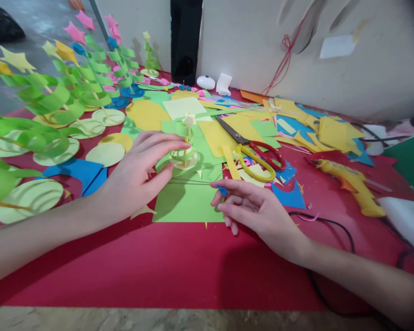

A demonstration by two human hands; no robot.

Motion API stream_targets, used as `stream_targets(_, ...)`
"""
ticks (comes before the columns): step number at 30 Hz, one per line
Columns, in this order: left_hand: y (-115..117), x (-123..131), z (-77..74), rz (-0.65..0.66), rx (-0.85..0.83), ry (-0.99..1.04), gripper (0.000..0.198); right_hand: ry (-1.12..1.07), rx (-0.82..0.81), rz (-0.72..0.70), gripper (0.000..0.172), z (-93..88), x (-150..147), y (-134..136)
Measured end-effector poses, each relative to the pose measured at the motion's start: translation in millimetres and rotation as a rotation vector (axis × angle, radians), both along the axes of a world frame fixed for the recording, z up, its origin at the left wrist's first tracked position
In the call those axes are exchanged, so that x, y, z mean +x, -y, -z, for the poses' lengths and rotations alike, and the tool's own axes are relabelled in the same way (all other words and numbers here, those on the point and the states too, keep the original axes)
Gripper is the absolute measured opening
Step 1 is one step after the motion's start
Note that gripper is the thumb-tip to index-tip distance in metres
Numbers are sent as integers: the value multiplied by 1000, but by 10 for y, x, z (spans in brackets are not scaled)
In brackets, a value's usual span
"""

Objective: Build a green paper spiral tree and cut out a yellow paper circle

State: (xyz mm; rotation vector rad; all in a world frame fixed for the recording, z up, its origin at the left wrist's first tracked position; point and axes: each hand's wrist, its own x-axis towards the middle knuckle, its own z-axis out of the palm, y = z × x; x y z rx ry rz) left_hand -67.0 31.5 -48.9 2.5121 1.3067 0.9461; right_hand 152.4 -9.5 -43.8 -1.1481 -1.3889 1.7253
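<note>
Head view: two bare hands were over a red table [124, 266]
Little paper tree [186, 149]: it stood on green paper [188, 207], with a pale star [189, 119] on top
Left hand [148, 165]: its thumb and pointing finger were apart, at the left side of the little paper tree; I could not tell if they pressed on it
Right hand [255, 207]: its fingers were bent, and a blue paper bit [222, 190] showed among them; I could not tell if they pinched it
Scissors [241, 139]: they lay behind the right hand
Yellow glue gun [352, 184]: it lay to the right
More paper trees [60, 99]: they made a bunch on the left
</note>
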Motion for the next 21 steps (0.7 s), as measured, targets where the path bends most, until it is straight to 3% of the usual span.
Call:
stream_targets(6, -6, -6, -3, 5, -2, 3, 29, -109, 12, 13, 22, 37, 20, -9)
stream_targets(21, 2, -2, -6, -5, -2, 1, 28, -15, 30, 27, 18, 29, 20, -1)
